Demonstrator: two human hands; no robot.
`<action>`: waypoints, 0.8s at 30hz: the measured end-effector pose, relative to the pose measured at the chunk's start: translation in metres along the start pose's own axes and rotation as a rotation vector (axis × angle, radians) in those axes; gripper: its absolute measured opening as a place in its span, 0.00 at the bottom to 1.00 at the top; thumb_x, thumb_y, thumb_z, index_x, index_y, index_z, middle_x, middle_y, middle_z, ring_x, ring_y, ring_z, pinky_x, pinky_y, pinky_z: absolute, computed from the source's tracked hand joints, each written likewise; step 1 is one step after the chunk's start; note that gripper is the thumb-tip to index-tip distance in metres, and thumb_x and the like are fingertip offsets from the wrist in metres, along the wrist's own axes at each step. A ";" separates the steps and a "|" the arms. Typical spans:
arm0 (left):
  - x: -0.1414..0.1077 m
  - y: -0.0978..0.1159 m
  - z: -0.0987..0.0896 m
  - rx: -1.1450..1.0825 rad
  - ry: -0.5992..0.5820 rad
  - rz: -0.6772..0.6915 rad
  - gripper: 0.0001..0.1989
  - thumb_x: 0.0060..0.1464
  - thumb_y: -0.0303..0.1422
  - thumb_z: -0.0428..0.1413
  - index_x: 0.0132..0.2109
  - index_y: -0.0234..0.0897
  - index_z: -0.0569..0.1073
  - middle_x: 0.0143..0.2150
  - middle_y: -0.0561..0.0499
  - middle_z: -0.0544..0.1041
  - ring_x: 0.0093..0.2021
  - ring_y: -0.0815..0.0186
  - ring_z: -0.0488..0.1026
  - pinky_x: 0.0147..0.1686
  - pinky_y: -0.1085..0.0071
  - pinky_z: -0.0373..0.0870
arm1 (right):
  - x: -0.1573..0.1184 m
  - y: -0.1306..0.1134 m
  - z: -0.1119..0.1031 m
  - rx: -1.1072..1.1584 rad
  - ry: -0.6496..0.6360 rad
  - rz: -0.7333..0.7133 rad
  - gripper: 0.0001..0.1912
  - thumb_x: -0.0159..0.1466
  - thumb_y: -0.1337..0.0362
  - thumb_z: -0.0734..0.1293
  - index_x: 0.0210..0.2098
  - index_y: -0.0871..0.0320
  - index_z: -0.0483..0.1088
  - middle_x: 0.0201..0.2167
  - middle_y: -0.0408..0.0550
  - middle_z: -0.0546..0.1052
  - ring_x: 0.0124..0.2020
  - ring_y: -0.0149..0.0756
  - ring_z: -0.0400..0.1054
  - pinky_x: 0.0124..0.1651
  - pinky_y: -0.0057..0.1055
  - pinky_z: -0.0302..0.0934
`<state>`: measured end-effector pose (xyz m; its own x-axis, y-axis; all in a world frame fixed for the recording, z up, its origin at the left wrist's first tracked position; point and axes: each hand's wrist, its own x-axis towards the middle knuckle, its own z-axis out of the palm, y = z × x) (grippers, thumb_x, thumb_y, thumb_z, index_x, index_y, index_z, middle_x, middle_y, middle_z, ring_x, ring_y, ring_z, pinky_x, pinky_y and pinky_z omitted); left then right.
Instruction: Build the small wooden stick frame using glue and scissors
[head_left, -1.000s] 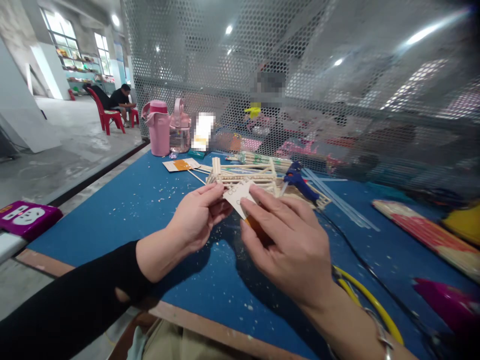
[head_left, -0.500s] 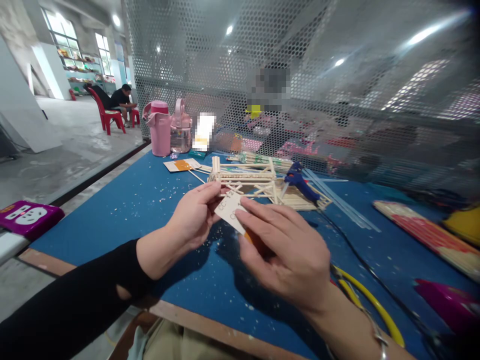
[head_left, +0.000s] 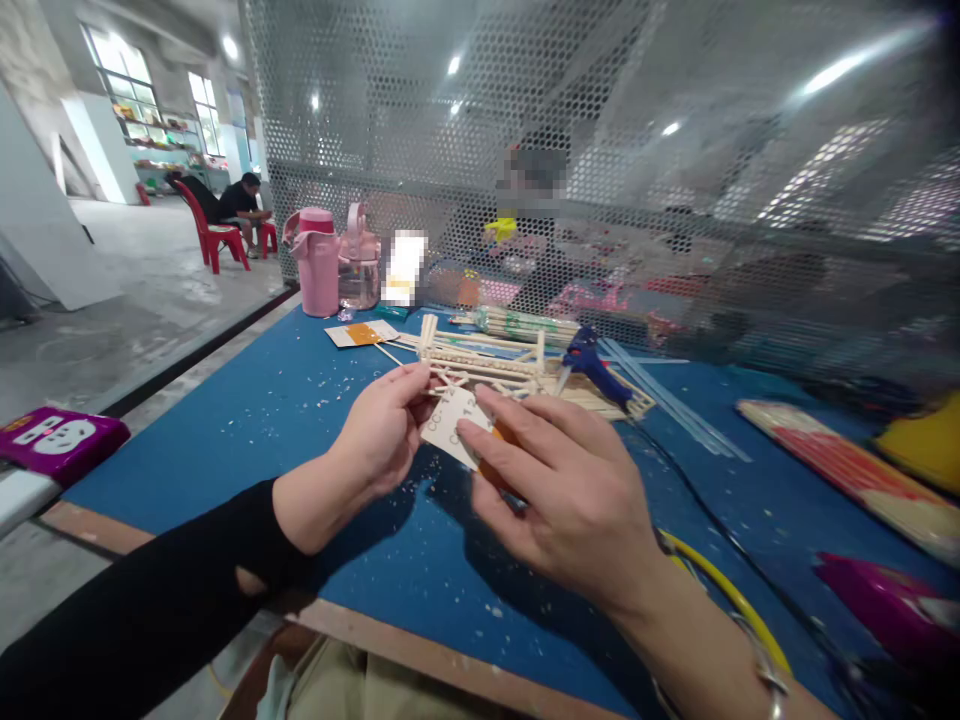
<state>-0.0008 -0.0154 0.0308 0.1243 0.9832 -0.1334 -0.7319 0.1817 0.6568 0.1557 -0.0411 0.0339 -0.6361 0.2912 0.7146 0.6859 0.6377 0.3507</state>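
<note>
Your counter (head_left: 247, 420): blue top, pale crumbs scattered
Far left corner: pink flask (head_left: 317, 265), clear-bodied jug (head_left: 358, 270), printed card (head_left: 361, 333)
Right side: blue glue gun (head_left: 596, 368), clear sticks (head_left: 675, 410), packet of sticks (head_left: 840, 465)

yellow handle (head_left: 742, 600) partly behind the right wrist (head_left: 660, 610), blurred magenta object (head_left: 885, 605) at lower right

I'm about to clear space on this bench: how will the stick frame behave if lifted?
The stick frame looks light for its size, being thin sticks with open gaps. It would probably stay stiff, yet its slender crosspieces might snap or loosen if squeezed.
</note>
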 end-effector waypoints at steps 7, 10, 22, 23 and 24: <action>0.001 -0.001 -0.001 -0.021 -0.022 0.018 0.08 0.59 0.24 0.51 0.33 0.31 0.73 0.29 0.51 0.77 0.28 0.73 0.74 0.31 0.77 0.69 | 0.001 -0.005 -0.010 0.180 -0.194 -0.097 0.11 0.59 0.67 0.64 0.38 0.60 0.77 0.48 0.56 0.77 0.42 0.44 0.68 0.44 0.42 0.64; 0.001 -0.002 -0.002 0.017 -0.026 0.001 0.04 0.57 0.26 0.55 0.35 0.32 0.74 0.32 0.51 0.79 0.29 0.72 0.76 0.32 0.76 0.69 | 0.000 -0.009 -0.016 0.375 -0.437 -0.110 0.11 0.57 0.69 0.64 0.37 0.56 0.76 0.45 0.52 0.78 0.41 0.41 0.68 0.43 0.39 0.64; -0.002 0.003 -0.002 0.208 -0.001 -0.057 0.04 0.56 0.27 0.56 0.34 0.31 0.76 0.30 0.49 0.79 0.27 0.72 0.75 0.30 0.76 0.69 | -0.036 0.015 -0.014 0.447 -0.589 0.585 0.17 0.63 0.49 0.62 0.31 0.56 0.73 0.32 0.50 0.79 0.33 0.40 0.72 0.35 0.37 0.64; -0.002 0.003 -0.003 0.214 0.000 -0.061 0.04 0.56 0.27 0.56 0.35 0.31 0.76 0.30 0.49 0.79 0.28 0.71 0.75 0.30 0.75 0.69 | -0.033 0.019 -0.013 0.461 -0.500 0.705 0.19 0.64 0.48 0.59 0.31 0.56 0.71 0.28 0.48 0.77 0.27 0.36 0.69 0.31 0.34 0.63; -0.002 0.003 -0.004 0.218 -0.002 -0.064 0.04 0.56 0.27 0.56 0.35 0.31 0.76 0.31 0.49 0.79 0.28 0.71 0.75 0.29 0.75 0.69 | -0.028 0.023 -0.012 0.481 -0.404 0.797 0.20 0.64 0.47 0.58 0.34 0.56 0.70 0.27 0.47 0.75 0.25 0.34 0.67 0.28 0.33 0.61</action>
<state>-0.0055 -0.0165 0.0300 0.1676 0.9696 -0.1784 -0.5607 0.2426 0.7917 0.1937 -0.0432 0.0287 -0.1883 0.9196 0.3449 0.8042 0.3460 -0.4833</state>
